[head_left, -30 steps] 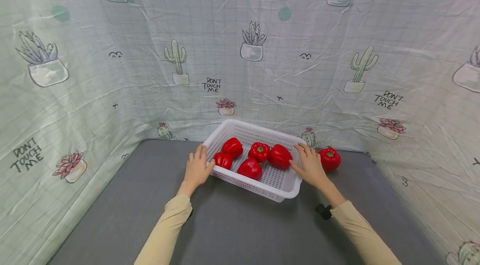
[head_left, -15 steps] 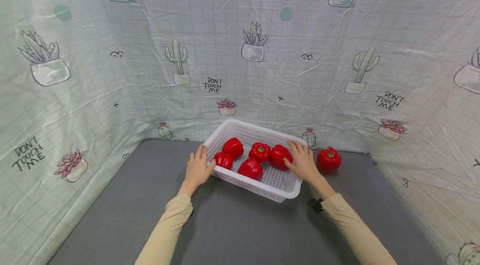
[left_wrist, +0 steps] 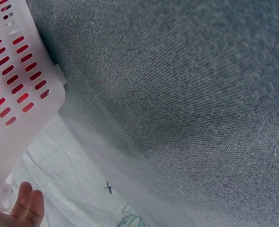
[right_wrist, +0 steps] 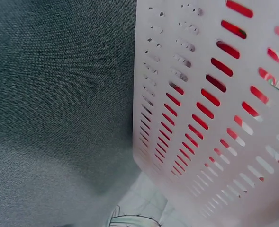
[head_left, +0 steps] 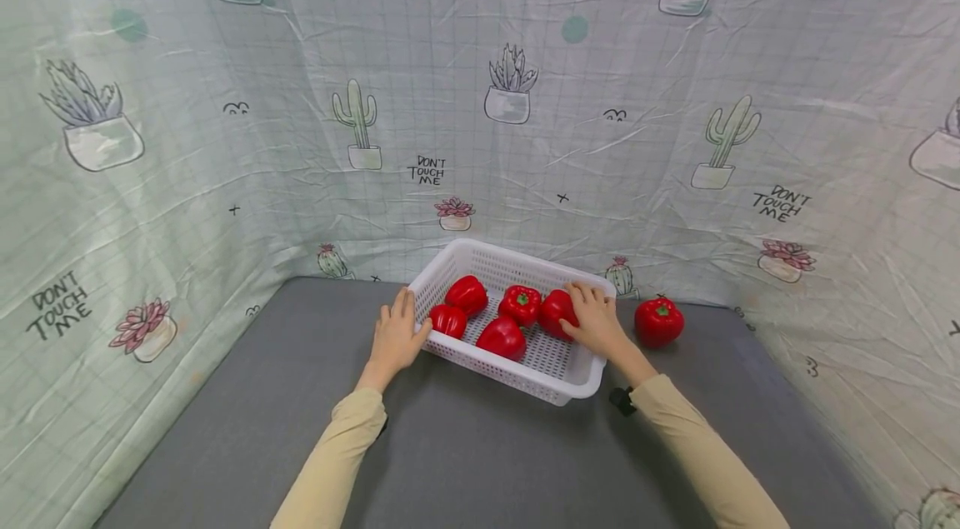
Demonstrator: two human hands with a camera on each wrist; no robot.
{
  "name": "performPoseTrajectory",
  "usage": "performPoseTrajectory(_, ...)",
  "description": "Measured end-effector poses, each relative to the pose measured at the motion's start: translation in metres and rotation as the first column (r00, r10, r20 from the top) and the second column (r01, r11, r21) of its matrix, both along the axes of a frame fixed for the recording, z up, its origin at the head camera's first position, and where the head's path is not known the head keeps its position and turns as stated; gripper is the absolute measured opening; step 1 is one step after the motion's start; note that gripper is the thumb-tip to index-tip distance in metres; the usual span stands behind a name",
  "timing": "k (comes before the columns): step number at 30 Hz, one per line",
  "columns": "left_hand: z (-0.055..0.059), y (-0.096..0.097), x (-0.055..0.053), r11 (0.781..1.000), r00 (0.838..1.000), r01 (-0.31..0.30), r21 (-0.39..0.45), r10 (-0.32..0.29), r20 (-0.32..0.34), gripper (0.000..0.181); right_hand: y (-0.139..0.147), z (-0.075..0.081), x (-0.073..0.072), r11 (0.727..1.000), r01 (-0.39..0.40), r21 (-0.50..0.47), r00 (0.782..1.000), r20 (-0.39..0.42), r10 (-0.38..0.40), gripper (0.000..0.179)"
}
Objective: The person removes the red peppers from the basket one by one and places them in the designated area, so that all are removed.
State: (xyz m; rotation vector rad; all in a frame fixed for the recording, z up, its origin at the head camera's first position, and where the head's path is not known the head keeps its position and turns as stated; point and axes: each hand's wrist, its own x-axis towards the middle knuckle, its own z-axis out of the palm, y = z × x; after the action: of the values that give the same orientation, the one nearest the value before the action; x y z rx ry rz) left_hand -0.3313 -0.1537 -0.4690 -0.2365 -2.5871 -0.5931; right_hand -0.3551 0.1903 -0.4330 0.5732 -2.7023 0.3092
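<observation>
A white perforated plastic basket (head_left: pixel 525 383) stands at an angle on the grey table and holds several red bell peppers. My left hand (head_left: pixel 393 337) rests at its left front corner, fingers along the outer left side and thumb at the front rim. Two of its fingers (left_wrist: pixel 30 208) show beside the basket wall in the left wrist view. Reaching over the right rim, my right hand (head_left: pixel 596 321) curls its fingers and thumb round the right side of the rightmost bell pepper (head_left: pixel 552 315) inside. Red shows through the slots of the basket wall (right_wrist: pixel 177 118) in the right wrist view.
One more red bell pepper (head_left: pixel 659 322) sits on the grey table (head_left: pixel 480 462) outside the basket, to the right of my right hand. A curtain (head_left: pixel 480 146) printed with cacti hangs behind and along both sides, close to the basket's back rim.
My right hand has moved left from the basket's right rim onto the rightmost bell pepper inside. My left hand and the basket have stayed in place.
</observation>
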Motion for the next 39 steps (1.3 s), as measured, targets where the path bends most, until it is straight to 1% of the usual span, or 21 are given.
performPoseTrajectory(1,-0.003,-0.001,-0.002,1.000,1.000,0.009,0.015,-0.009,-0.011,0.062,-0.001,-0.001,-0.001,1.000,-0.002,0.011,1.000,0.004,0.002,0.065)
performPoseTrajectory(3,-0.015,-0.004,-0.011,1.000,0.998,0.007,-0.001,-0.007,-0.059,0.065,-0.002,-0.002,-0.004,0.999,0.000,0.036,1.000,0.017,-0.001,0.065)
performPoseTrajectory(5,-0.020,-0.006,-0.015,1.000,0.997,0.015,0.009,-0.014,-0.072,0.067,-0.004,-0.004,-0.008,0.998,-0.001,0.065,1.000,0.028,-0.001,0.065)
performPoseTrajectory(6,-0.022,-0.006,-0.017,1.000,0.998,0.015,0.013,-0.014,-0.062,0.067,-0.004,-0.004,-0.009,0.997,-0.001,0.076,0.999,0.039,-0.002,0.065)
performPoseTrajectory(8,-0.020,-0.006,-0.015,1.000,0.997,0.020,0.019,-0.019,-0.071,0.066,-0.006,-0.005,-0.013,0.996,-0.002,0.091,0.998,0.062,-0.004,0.064)
performPoseTrajectory(10,-0.011,-0.004,-0.008,0.997,0.998,0.042,0.065,-0.039,-0.045,0.063,-0.007,-0.006,-0.017,0.995,-0.009,0.100,0.997,0.078,0.001,0.064)
performPoseTrajectory(11,-0.014,-0.005,-0.010,0.999,0.997,0.032,0.043,-0.029,-0.064,0.065,-0.007,-0.006,-0.019,0.995,-0.013,0.096,0.996,0.089,0.004,0.064)
performPoseTrajectory(13,-0.010,-0.004,-0.007,0.999,0.998,0.026,0.035,-0.024,-0.056,0.065,-0.008,-0.006,-0.022,0.995,-0.019,0.098,0.995,0.099,0.009,0.065)
performPoseTrajectory(17,-0.007,-0.002,-0.005,1.000,1.000,0.000,0.006,0.000,-0.012,0.064,-0.009,-0.007,-0.028,0.994,-0.020,0.106,0.994,0.113,0.008,0.065)
performPoseTrajectory(18,-0.001,0.000,-0.001,1.000,1.000,0.002,0.020,-0.002,0.025,0.062,-0.009,-0.007,-0.028,0.993,-0.018,0.114,0.994,0.113,0.005,0.064)
performPoseTrajectory(23,0.003,0.002,0.001,0.999,0.996,-0.028,-0.030,0.030,0.085,0.062,-0.011,-0.009,-0.031,0.986,0.000,0.168,0.991,0.134,-0.023,0.063)
performPoseTrajectory(27,0.003,0.002,0.002,0.999,0.996,-0.024,-0.029,0.026,0.082,0.062,-0.010,-0.012,-0.030,0.979,0.008,0.203,0.986,0.161,-0.041,0.062)
performPoseTrajectory(33,0.003,0.002,0.002,0.999,0.997,-0.013,-0.029,0.015,0.070,0.062,-0.012,-0.010,-0.028,0.980,0.005,0.197,0.979,0.198,-0.044,0.063)
performPoseTrajectory(36,0.003,0.002,0.002,1.000,0.997,-0.012,-0.027,0.014,0.081,0.063,-0.013,-0.008,-0.025,0.979,0.012,0.205,0.977,0.205,-0.055,0.063)
performPoseTrajectory(39,0.005,0.001,0.002,1.000,0.996,-0.010,-0.027,0.012,0.084,0.063,-0.014,-0.006,-0.026,0.979,0.021,0.204,0.978,0.199,-0.063,0.062)
